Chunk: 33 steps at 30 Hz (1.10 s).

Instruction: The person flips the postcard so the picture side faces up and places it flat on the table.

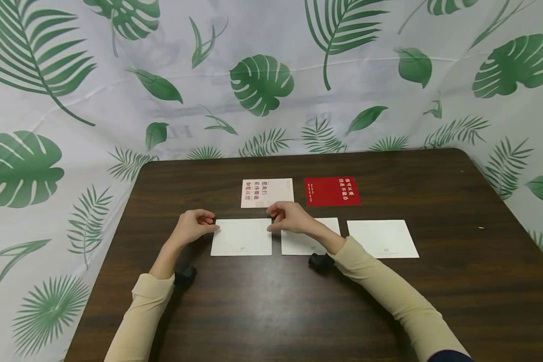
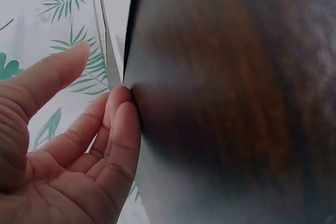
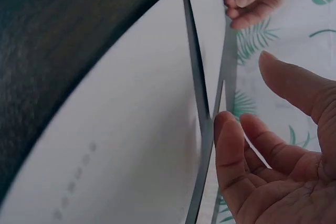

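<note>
A blank white card [image 1: 241,237] lies on the table with a hand at each end. My left hand [image 1: 195,224] is at its left edge; in the left wrist view the fingertips sit right at the card's corner [image 2: 118,14], thumb held apart. My right hand [image 1: 290,218] is over the gap between this card and a middle white card [image 1: 305,246], which the hand and forearm partly cover. The right wrist view shows relaxed fingers [image 3: 231,145] by the first card's near corner, with thumb and fingers well apart. Neither hand has anything between thumb and fingers.
A third white card [image 1: 382,239] lies to the right. Farther back lie a pale card with printed characters [image 1: 276,189] and a red card with white characters [image 1: 328,193]. The dark wooden table [image 1: 262,306] meets a leaf-patterned curtain [image 1: 271,130] behind.
</note>
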{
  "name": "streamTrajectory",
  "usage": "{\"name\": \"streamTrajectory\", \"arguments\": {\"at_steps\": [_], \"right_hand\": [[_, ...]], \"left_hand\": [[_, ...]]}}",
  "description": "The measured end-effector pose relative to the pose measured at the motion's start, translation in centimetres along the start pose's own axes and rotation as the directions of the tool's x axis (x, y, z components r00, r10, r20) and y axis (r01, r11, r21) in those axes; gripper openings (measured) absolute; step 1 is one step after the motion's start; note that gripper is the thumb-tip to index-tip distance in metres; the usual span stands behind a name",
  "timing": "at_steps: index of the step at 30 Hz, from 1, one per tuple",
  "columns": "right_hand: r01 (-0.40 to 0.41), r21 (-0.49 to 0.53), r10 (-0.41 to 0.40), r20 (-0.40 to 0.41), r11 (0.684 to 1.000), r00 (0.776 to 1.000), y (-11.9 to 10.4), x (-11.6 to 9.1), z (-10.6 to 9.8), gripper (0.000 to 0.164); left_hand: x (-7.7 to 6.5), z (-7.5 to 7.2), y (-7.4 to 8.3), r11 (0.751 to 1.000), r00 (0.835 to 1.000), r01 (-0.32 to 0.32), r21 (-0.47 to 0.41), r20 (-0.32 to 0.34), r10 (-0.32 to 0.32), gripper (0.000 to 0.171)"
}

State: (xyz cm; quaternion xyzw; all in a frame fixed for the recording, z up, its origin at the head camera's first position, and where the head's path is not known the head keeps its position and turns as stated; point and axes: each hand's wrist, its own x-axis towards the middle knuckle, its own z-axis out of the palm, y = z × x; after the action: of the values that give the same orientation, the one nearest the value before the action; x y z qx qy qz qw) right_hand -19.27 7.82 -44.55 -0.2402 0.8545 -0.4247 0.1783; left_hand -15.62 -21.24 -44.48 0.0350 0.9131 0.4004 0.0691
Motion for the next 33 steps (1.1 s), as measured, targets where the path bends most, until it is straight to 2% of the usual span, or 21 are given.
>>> {"name": "streamTrajectory", "arguments": {"at_steps": [10,19,26,33], "right_hand": [[0.040,-0.094,-0.039,0.022,0.995,0.999,0.3,0.7,0.8,0.046],[0.057,-0.225,-0.051,0.035,0.973,0.998,0.3,1.2,1.4,0.043],[0.039,-0.258,-0.031,0.034,0.965,0.999,-0.1,1.4,1.4,0.036],[0.037,-0.272,-0.028,0.037,0.962,0.999,-0.5,1.3,1.4,0.040]], "left_hand": [[0.2,0.5,0.0,0.999,0.998,-0.031,0.033,0.057,0.030,0.042],[0.3,0.6,0.3,0.996,0.997,-0.056,0.072,0.065,0.052,0.038],[0.4,0.7,0.2,0.996,0.995,-0.059,0.069,0.082,0.054,0.041],[0.3,0.7,0.4,0.995,0.994,-0.080,0.060,0.073,0.075,0.044]]}}
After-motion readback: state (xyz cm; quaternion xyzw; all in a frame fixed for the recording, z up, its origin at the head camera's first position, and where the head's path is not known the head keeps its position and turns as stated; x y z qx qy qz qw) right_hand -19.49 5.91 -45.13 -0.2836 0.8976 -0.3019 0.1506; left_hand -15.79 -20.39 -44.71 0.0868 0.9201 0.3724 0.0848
